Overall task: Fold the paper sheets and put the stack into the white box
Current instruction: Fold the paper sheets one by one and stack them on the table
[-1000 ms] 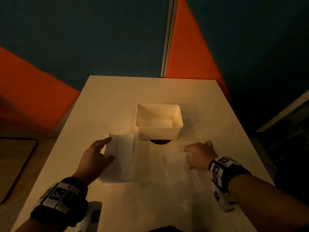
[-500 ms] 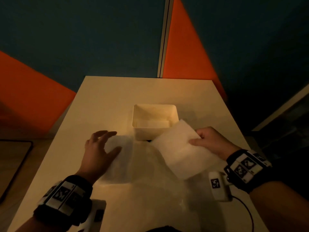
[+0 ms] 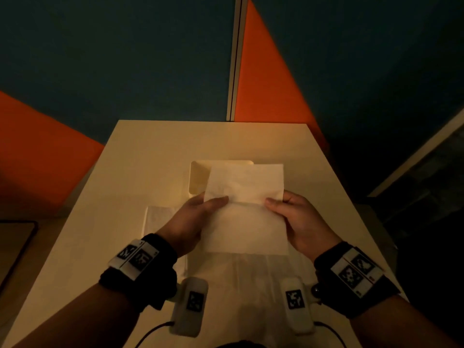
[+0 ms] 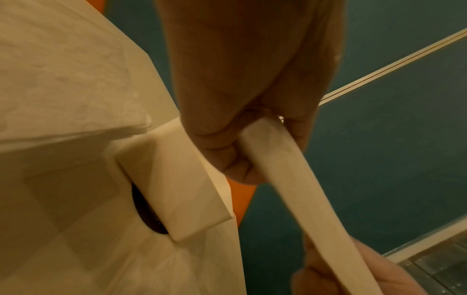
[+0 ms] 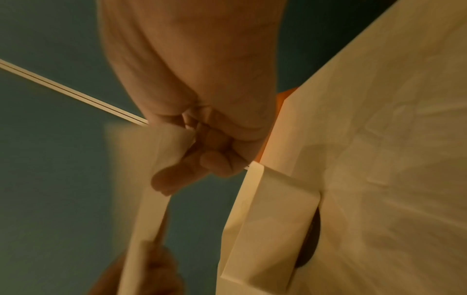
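At the bottom of the head view, two wrists wear black bands with printed markers. Just above them, at frame centre, the left hand (image 3: 194,219) and the right hand (image 3: 298,221) each pinch a side edge of one paper sheet (image 3: 244,209), held up off the counter (image 3: 150,156), thumbs on the near face and the other fingers curled behind it. The sheet bends across its middle at thumb level. Under the left hand, a folded sheet (image 3: 157,219) lies flat on the counter. Farther up, the held sheet hides most of the white box (image 3: 197,179), whose left wall shows.
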